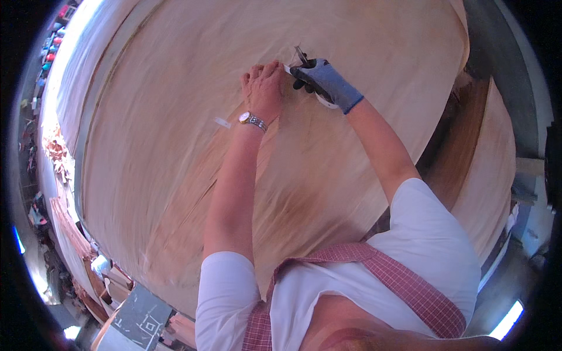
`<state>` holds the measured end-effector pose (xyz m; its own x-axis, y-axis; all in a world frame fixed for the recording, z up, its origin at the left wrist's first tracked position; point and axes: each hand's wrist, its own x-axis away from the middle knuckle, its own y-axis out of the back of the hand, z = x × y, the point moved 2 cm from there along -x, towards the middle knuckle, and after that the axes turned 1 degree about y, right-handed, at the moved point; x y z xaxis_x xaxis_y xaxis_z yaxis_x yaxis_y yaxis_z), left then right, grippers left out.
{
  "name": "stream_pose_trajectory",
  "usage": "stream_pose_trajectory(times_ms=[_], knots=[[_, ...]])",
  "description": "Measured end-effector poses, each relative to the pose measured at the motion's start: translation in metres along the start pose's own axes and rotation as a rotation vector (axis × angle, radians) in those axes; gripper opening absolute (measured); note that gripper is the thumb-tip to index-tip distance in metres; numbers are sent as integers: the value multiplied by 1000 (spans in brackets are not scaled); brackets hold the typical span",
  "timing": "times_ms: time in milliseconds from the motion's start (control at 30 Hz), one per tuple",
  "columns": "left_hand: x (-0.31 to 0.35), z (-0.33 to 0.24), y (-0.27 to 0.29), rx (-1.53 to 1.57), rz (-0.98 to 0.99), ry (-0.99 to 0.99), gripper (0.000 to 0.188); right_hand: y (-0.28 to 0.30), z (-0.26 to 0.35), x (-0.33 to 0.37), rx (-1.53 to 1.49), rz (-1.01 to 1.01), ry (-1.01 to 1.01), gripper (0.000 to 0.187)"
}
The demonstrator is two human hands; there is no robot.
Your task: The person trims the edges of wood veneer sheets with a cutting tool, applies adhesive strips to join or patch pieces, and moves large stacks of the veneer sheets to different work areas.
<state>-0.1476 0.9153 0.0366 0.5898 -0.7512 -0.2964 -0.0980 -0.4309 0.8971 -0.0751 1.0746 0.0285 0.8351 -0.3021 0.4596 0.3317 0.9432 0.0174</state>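
Note:
My bare left hand [263, 90], with a metal-band watch [252, 120] on its wrist, lies on a large pale wood veneer sheet [158, 134]. Its fingers are spread a little and hold nothing. Just to its right, my right hand [325, 82] wears a grey-blue glove with dark fingers. Those fingers are closed around a slim dark tool [302, 57] whose kind I cannot make out. Under the palm shows part of a white ring [326, 102], which looks like a tape roll. A small white strip [287, 69] sits between the two hands.
Another short white strip [222, 123] lies on the veneer left of my wrist. At the right, more wood sheets [489, 169] stand beyond a dark gap. A grey board [140, 316] with white marks lies at lower left, near torn veneer scraps [58, 149].

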Motion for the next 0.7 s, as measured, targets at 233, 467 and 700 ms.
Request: stream_pose_trajectory(times_ms=[233,467,700], knots=[[7,-8,-13,-78,-52,23,38,17,-23,1,120,21,-66,29],[6,-26,-12,-1,71,42,38,27,0,12,1320,-372,473,27],[53,22,39,304,-233,316,47,-30,-9,89,78,202,-61,29]])
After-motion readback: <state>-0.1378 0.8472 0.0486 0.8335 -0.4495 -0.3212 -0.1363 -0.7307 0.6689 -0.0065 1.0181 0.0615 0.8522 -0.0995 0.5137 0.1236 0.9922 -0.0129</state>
